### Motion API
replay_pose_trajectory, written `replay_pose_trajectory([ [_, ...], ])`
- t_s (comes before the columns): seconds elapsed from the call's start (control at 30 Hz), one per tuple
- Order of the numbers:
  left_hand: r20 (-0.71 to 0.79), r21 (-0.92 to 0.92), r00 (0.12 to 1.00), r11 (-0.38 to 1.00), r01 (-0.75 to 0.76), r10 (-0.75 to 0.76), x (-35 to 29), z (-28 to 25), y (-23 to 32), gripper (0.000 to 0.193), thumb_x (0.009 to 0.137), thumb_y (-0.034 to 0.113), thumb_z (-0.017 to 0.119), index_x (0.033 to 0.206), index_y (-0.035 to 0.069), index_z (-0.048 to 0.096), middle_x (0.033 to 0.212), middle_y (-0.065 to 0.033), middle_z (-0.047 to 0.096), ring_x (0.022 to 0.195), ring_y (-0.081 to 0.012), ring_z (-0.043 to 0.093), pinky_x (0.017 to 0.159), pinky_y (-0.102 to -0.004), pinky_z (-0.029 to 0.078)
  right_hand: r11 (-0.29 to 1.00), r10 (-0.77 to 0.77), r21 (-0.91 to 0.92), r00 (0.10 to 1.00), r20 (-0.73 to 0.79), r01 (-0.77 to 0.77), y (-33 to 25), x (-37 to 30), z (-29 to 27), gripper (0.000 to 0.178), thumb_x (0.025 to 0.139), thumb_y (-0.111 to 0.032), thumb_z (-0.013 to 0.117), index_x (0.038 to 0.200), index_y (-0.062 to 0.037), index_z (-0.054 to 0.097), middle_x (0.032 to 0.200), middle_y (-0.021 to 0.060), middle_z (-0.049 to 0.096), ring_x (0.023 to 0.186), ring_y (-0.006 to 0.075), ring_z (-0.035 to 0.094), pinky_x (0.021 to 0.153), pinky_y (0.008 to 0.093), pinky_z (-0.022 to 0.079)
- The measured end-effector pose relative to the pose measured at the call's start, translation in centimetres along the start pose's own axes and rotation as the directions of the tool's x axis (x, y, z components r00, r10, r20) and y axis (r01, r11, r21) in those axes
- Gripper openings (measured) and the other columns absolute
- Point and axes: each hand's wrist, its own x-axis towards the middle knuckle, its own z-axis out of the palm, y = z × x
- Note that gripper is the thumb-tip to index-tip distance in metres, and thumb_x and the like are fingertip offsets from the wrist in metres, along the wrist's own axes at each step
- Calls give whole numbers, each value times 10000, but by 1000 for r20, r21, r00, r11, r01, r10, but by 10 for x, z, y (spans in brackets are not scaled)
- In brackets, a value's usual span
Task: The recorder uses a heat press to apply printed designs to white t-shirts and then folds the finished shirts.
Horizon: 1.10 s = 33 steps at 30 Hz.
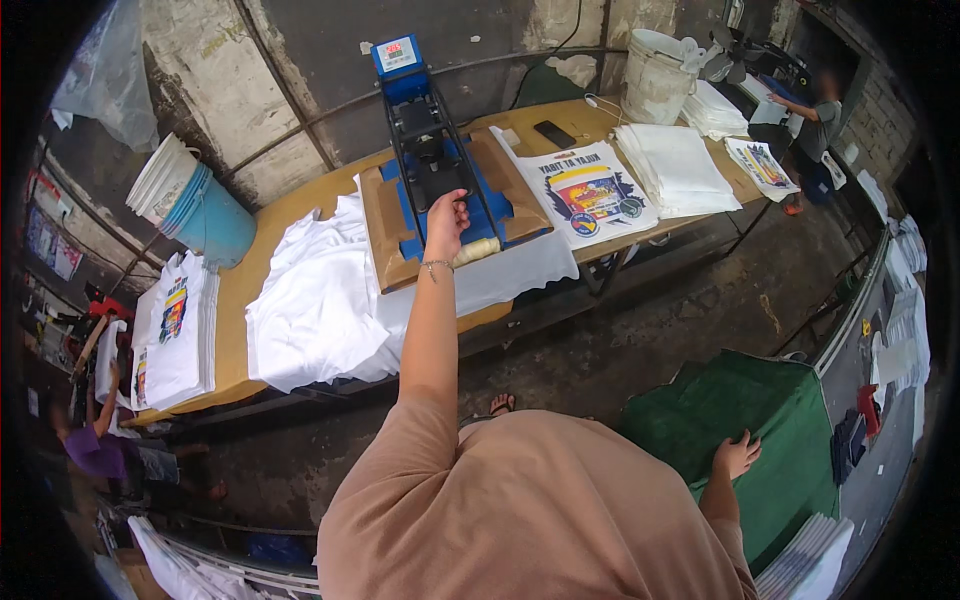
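A heat press (430, 150) with a blue control box stands on the table, its pressing area edged in brown cardboard. My left hand (447, 222), a bracelet at its wrist, is over the front of the press with fingers curled closed. What those fingers hold, if anything, is hidden. Right beside that wrist shows the press handle's wrapped, cream-coloured grip (477, 251); my forearm hides its left end. White fabric (540, 262) hangs out under the press. On a green cloth-covered surface (770, 400) to my right, my right hand (737, 455) rests open, fingers apart.
Loose white shirts (318, 295) and a printed stack (180, 325) lie left of the press. Right of it are a printed shirt (590, 190), white fabric (675, 170), a phone (554, 134) and a bucket (655, 75). Buckets (205, 215) stand far left. Two people (822, 115) (95, 450) work nearby.
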Motion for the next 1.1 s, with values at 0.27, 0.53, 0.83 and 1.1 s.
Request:
replay_pose_trajectory([
  [0.27,-30,-48,999,999,-23,21,-4,5,1,122,872,163,520,881,64,592,614,22,456,515,-78,426,445,-220,333,1000,5,9,1000,2,-5,-1,-1,-2,477,799,-186,531,1272,-208,471,1445,49,267,1343,273,220,1020,441,307],
  [0.53,-30,-28,999,999,-37,36,-3,3,1,129,875,158,516,898,53,588,625,22,451,526,-74,421,449,-218,331,1000,6,15,1000,-1,-6,0,-1,-1,465,795,-173,529,1257,-202,483,1439,58,278,1340,278,226,1021,445,303],
  [0.83,-1,-14,998,998,-56,56,-3,2,0,164,871,173,529,974,58,584,624,39,456,534,-66,431,469,-213,344,1000,-1,13,1000,-9,1,0,-1,0,455,809,-187,525,1261,-199,475,1432,66,285,1338,284,226,1020,448,303],
  [1.1,-35,-6,997,998,-62,62,-8,7,2,116,838,141,607,923,79,557,639,38,467,537,-65,438,460,-208,347,1000,2,1,1000,-6,-2,0,0,0,447,809,-194,530,1253,-199,477,1435,62,280,1338,285,223,1016,449,307],
])
